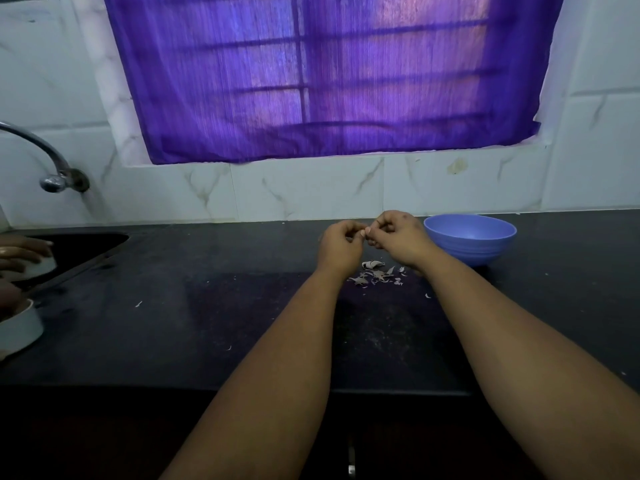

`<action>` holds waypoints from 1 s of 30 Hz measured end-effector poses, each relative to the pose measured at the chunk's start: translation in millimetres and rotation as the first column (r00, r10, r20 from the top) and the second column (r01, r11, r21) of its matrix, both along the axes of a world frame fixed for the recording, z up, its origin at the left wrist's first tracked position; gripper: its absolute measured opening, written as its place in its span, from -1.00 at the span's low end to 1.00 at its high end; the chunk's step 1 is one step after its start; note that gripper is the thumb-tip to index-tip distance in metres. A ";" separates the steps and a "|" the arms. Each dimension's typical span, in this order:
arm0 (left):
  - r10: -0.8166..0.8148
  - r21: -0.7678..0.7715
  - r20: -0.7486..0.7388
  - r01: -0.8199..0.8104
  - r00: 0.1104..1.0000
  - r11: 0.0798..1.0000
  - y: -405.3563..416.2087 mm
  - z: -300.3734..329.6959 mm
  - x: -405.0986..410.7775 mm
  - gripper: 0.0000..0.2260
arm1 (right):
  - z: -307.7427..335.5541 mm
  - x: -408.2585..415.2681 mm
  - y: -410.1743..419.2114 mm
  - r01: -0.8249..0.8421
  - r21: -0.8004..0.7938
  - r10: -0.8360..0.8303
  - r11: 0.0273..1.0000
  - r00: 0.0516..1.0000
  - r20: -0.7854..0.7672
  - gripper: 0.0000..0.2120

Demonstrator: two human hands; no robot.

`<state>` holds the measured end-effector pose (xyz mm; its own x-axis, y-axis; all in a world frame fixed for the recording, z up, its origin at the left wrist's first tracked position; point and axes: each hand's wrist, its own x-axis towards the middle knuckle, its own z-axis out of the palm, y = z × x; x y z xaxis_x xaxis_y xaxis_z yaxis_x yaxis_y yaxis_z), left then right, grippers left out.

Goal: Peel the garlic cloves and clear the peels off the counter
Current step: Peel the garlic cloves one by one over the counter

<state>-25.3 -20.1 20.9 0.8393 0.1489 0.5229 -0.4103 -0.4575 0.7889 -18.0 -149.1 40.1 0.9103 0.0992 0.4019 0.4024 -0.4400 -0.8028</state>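
Black counter (173, 323), two hands busy with something tiny above it.

The left hand (341, 242) and right hand (398, 237) are curled and pinch together where they meet. It is likely a garlic clove, but it is too small to tell. Dry peels (375, 275) lie in a little pile just under the hands, near the blue bowl (471, 242). The clove could slip out and roll away. A quick arm move could push the light peels off the counter edge.
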 end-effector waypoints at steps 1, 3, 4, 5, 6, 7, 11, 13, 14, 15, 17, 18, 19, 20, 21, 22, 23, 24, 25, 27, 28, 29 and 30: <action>0.004 0.009 0.001 -0.004 1.000 1.000 -0.4 0.0 -0.7 -0.86 | -0.3 0.6 -1.4 0.007 0.022 -0.007 1.000 1.000 0.000 -0.88; 0.007 0.028 0.004 -0.007 1.000 1.000 -0.8 -0.3 -1.2 -0.87 | -0.3 1.2 -4.0 0.027 0.040 -0.027 0.999 1.000 0.011 -0.88; 0.006 0.036 0.005 -0.006 1.000 0.999 -1.0 0.2 -2.0 -0.88 | -0.3 1.3 -4.8 0.035 0.044 -0.036 0.998 0.999 0.015 -0.87; 0.005 0.050 0.009 -0.006 1.000 0.999 -1.2 0.6 -2.7 -0.88 | 0.0 0.7 -5.1 0.040 0.048 -0.041 0.998 0.999 0.019 -0.87; 0.009 0.070 0.015 -0.010 1.000 0.998 -1.2 0.6 -3.0 -0.87 | 0.5 -0.4 -5.0 0.047 0.052 -0.049 0.998 0.999 0.024 -0.86; 0.021 0.098 0.020 -0.023 1.000 0.995 -0.9 0.8 -3.4 -0.86 | 1.2 -1.5 -4.9 0.058 0.048 -0.060 0.997 0.998 0.036 -0.86; 0.048 0.119 -0.007 -0.047 0.999 0.992 0.3 -0.2 -4.3 -0.79 | 5.1 -5.3 -5.1 0.104 0.035 -0.107 0.994 0.990 0.089 -0.84; 0.029 0.048 -0.026 -0.028 0.999 0.998 0.3 -0.2 -5.2 -0.75 | 5.3 -4.8 -5.4 0.093 0.063 -0.098 0.994 0.991 0.087 -0.82; 0.010 0.007 -0.039 -0.009 0.999 1.000 -0.1 0.2 -6.2 -0.75 | 5.3 -3.9 -5.4 0.092 0.071 -0.098 0.993 0.991 0.085 -0.84; -0.014 -0.037 -0.058 0.012 0.998 0.999 -0.6 1.1 -8.0 -0.76 | 5.4 -2.8 -5.5 0.094 0.076 -0.100 0.993 0.992 0.082 -0.88; -0.041 -0.116 -0.080 0.032 0.996 0.993 -1.0 2.4 -10.0 -0.79 | 6.4 -1.4 -6.3 0.091 0.087 -0.097 0.992 0.993 0.072 -0.90; -0.040 -0.146 -0.083 0.027 0.996 0.989 -0.8 2.8 -9.8 -0.81 | 6.8 -1.4 -7.3 0.084 0.086 -0.089 0.993 0.994 0.064 -0.90; -0.037 -0.165 -0.092 0.021 0.995 0.986 -0.3 3.5 -9.8 -0.83 | 6.5 -1.3 -8.6 0.073 0.078 -0.077 0.994 0.995 0.056 -0.91; -0.039 -0.179 -0.101 0.020 0.994 0.984 0.0 4.3 -9.8 -0.85 | 6.1 -1.7 -10.4 0.069 0.058 -0.072 0.996 0.996 0.050 -0.94; -0.043 -0.189 -0.116 0.021 0.992 0.982 0.3 4.6 -9.3 -0.87 | 5.6 -1.8 -12.6 0.075 0.025 -0.076 0.997 0.996 0.045 -0.96; -0.048 -0.195 -0.133 0.022 0.990 0.981 0.3 4.2 -8.1 -0.88 | 5.6 -2.3 -15.2 0.089 -0.020 -0.088 0.996 0.995 0.043 -0.97; -0.049 -0.192 -0.154 0.019 0.987 0.981 0.2 3.8 -7.4 -0.88 | 5.6 -1.9 -17.9 0.104 -0.070 -0.101 0.992 0.994 0.044 -0.95; -0.040 -0.180 -0.169 0.009 0.985 0.984 0.1 2.4 -5.0 -0.87 | 6.3 -2.0 -20.5 0.120 -0.122 -0.115 0.985 0.992 0.050 -0.94; -0.021 -0.162 -0.181 -0.009 0.983 0.987 0.4 0.5 -1.5 -0.87 | 7.1 -2.3 -23.0 0.135 -0.169 -0.126 0.976 0.990 0.058 -0.92; 0.014 -0.127 -0.204 -0.041 0.979 0.991 1.0 0.1 0.5 -0.86 | 9.0 -3.8 -27.2 0.155 -0.235 -0.146 0.960 0.988 0.053 -0.92; 0.026 -0.117 -0.213 -0.052 0.977 0.992 0.9 2.1 -2.2 -0.87 | 9.5 -4.7 -29.1 0.157 -0.256 -0.151 0.954 0.988 0.042 -0.92; 0.034 -0.114 -0.212 -0.059 0.977 0.992 0.7 5.5 -7.0 -0.86 | 9.1 -4.1 -30.7 0.156 -0.277 -0.154 0.948 0.988 0.030 -0.91; 0.032 -0.119 -0.209 -0.058 0.977 0.991 0.5 7.9 -9.9 -0.86 | 9.2 -3.6 -31.9 0.151 -0.299 -0.153 0.942 0.988 0.016 -0.92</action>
<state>-35.2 -19.6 28.7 0.9180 0.2414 0.3147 -0.2144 -0.3655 0.9058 -21.6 -181.0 49.2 0.9266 0.0734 0.3689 0.3067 -0.7153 -0.6280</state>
